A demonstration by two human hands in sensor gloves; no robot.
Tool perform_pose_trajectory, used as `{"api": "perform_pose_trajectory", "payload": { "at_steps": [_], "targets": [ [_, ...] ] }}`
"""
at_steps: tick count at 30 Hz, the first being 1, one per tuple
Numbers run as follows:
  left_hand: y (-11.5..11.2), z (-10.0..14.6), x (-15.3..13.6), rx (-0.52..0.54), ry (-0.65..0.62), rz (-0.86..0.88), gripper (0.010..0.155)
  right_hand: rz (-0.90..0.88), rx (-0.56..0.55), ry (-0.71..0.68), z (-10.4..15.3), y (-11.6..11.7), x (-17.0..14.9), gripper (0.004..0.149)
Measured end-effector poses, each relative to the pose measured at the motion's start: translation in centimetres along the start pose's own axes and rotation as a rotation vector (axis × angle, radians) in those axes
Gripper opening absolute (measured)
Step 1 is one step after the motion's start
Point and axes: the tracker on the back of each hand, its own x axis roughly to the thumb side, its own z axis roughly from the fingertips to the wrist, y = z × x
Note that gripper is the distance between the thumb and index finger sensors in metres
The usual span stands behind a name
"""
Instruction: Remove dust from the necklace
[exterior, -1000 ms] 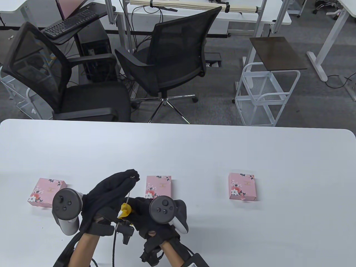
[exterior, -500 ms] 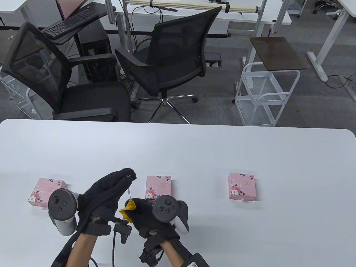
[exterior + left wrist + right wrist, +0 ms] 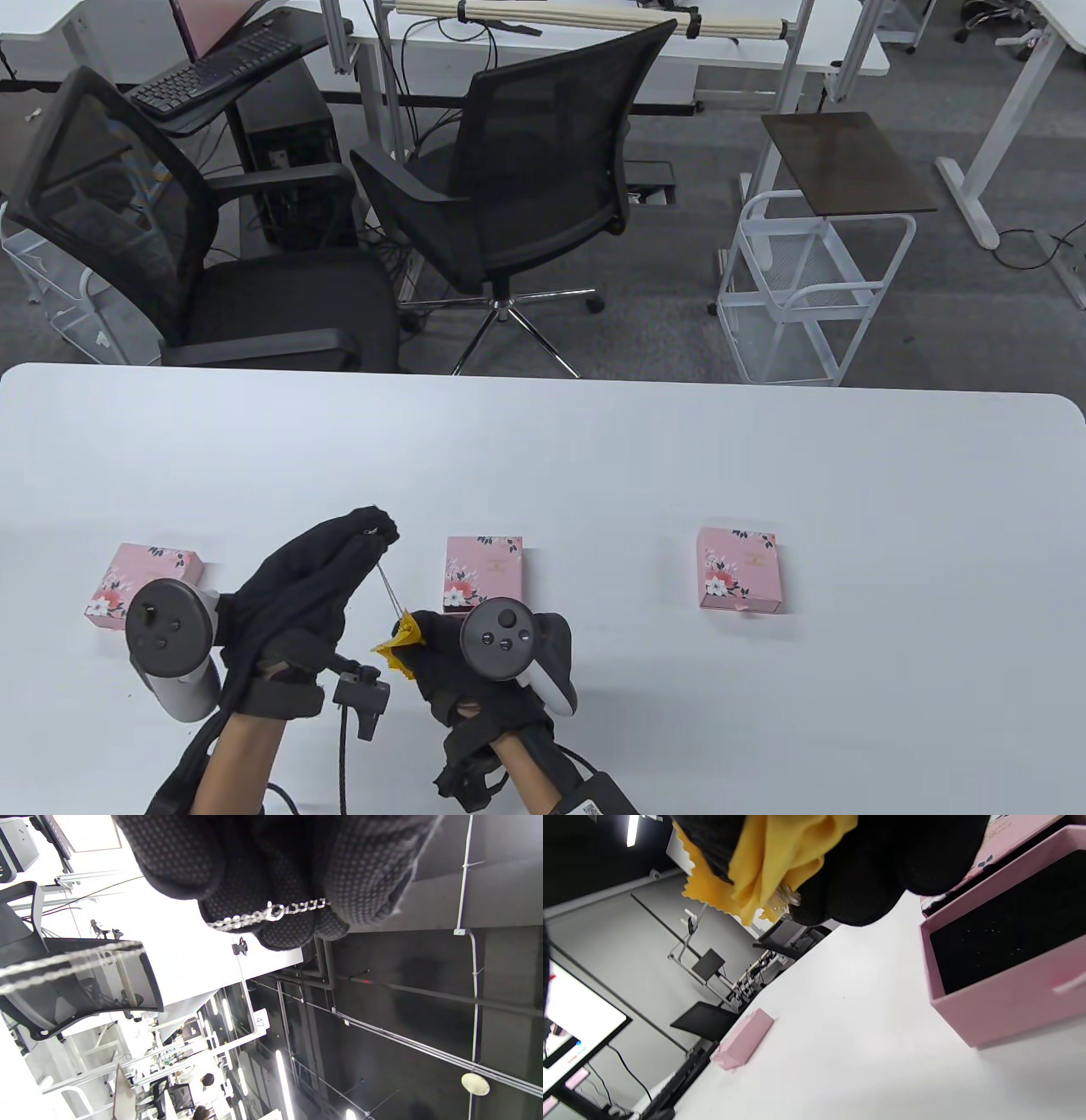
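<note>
Pinching a folded yellow cloth (image 3: 399,641) around the lower end of a thin silver necklace (image 3: 389,587), the right hand (image 3: 462,666) sits low in the table view, just right of the frame's lower centre, its fingers curled tight on the cloth and the chain inside it. In the right wrist view the cloth bunches out from between the gloved fingers at the top of the frame, and a bit of bright metal shows at its edge. The left hand (image 3: 310,594), to the lower left of centre, is raised with its fingertips (image 3: 292,925) closed on the upper end of the chain; the left wrist view shows the links and clasp pressed between them near the top of the frame. The necklace runs taut and slanted between the two hands, clear of the white table (image 3: 679,458). Just beyond the right hand lies a pink flowered box (image 3: 482,572), and the right wrist view shows an open pink tray (image 3: 1005,955) with a dark lining at the right of its frame. A second pink box (image 3: 142,586) lies at the left edge, partly behind the left hand's tracker, and a third (image 3: 738,569) lies well apart to the right. Past the table's far edge, in the upper half, stand two black office chairs (image 3: 517,195) and a white wire cart (image 3: 806,280).
</note>
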Motion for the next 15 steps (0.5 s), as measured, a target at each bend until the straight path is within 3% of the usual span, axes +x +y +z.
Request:
{"api": "perform_pose_trajectory", "payload": {
  "at_steps": [8,15],
  "targets": [
    [0.43,-0.02,0.09,0.025,-0.016,-0.003,0.035,0.001,0.015,0.043,0.07,0.63,-0.09,0.041],
    [0.38,-0.05,0.05,0.038,-0.019,-0.012,0.035,0.125,-0.014,0.056,0.24,0.72,0.39,0.043]
  ]
}}
